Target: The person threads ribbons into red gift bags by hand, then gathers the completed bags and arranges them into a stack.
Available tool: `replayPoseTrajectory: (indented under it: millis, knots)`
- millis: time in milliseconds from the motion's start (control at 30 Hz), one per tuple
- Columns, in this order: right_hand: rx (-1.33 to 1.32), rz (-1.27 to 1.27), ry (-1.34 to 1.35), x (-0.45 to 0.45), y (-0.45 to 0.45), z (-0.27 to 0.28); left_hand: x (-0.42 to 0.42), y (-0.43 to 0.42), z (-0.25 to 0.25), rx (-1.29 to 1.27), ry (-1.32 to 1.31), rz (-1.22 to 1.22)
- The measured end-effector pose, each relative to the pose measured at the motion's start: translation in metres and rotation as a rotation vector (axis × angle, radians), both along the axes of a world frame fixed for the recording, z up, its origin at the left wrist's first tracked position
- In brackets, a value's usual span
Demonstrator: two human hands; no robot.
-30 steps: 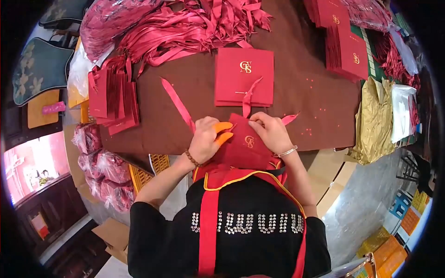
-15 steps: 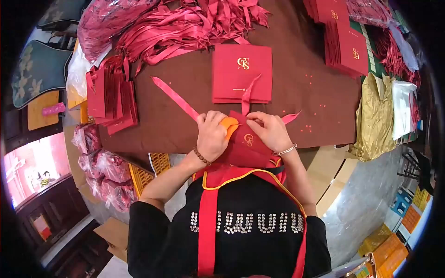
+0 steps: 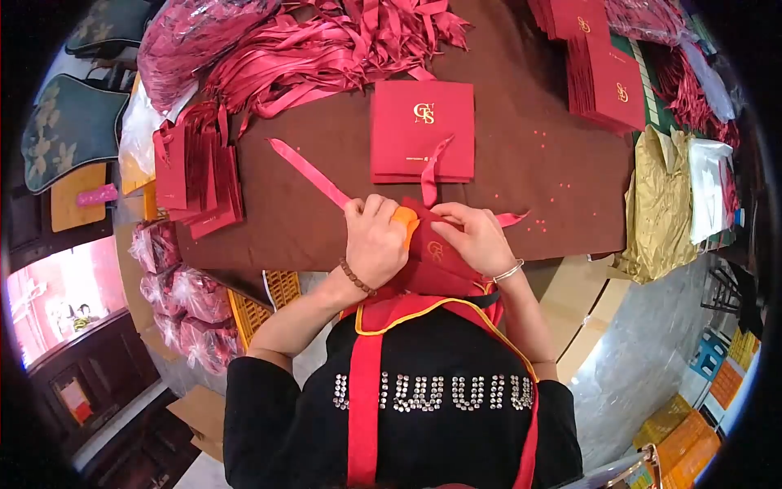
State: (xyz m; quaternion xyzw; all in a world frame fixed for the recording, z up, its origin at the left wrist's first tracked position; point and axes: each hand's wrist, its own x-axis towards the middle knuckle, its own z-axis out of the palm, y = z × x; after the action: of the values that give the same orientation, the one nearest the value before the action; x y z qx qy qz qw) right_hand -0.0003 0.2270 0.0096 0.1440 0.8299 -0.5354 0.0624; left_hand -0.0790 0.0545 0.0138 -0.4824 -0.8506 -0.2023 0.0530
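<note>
Shift since the earlier frame: slight; the right hand [image 3: 482,240] now lies lower across the gold-stamped, dark-red paper piece [image 3: 437,254], covering more of its lettering, while the left hand [image 3: 377,244] keeps nearly its place.
Gold-stamped piece: between the two hands, at the near edge of the brown cloth-covered table [image 3: 285,232], close to the person's front.
Its lie: tilted, an upper corner poking up between the hands; near-square as far as it shows, so no long axis can be told.
Nearer hand: neither clearly; left fingers at its upper left, right fingers over its upper right.
Left fingers: curled closed, orange finger covers [image 3: 405,228] against the piece; what they pinch is hidden.
Right fingers: thumb and index nearly together over the face; whether anything is gripped, cannot tell.
Left red satin ribbon [image 3: 314,175]: slants from the cloth down to the left knuckles.
Middle red satin ribbon [image 3: 430,175]: rises from the upper corner, overlapping the square red stack [image 3: 407,130].
Arms: both reach up and inward, wrists bent toward each other.
</note>
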Motion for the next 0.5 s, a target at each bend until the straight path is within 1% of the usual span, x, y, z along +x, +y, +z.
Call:
replayPoseTrajectory:
  millis: [67, 133, 267, 367, 433, 467, 500]
  knots:
    - [-0.010, 0.010, -0.004, 0.002, -0.001, 0.003, 0.001, 0.001, 0.003, -0.012, 0.032, -0.010]
    - [-0.051, -0.003, 0.060, 0.005, -0.002, 0.001, 0.003, 0.003, 0.007, -0.024, 0.066, -0.020]
    - [-0.035, 0.027, 0.067, 0.007, -0.005, 0.012, 0.008, 0.004, 0.010, -0.029, 0.109, -0.051]
    - [-0.058, -0.016, 0.121, 0.011, -0.003, 0.011, -0.001, 0.000, 0.008, -0.007, 0.035, -0.054]
    - [0.025, 0.047, 0.150, 0.013, -0.004, 0.016, -0.010, 0.000, 0.019, 0.039, -0.128, -0.028]
    - [0.024, 0.046, 0.152, 0.013, -0.005, 0.017, -0.014, 0.000, 0.021, 0.038, -0.126, -0.028]
    - [0.042, 0.053, 0.177, 0.013, -0.007, 0.019, -0.019, 0.000, 0.023, 0.042, -0.215, -0.077]
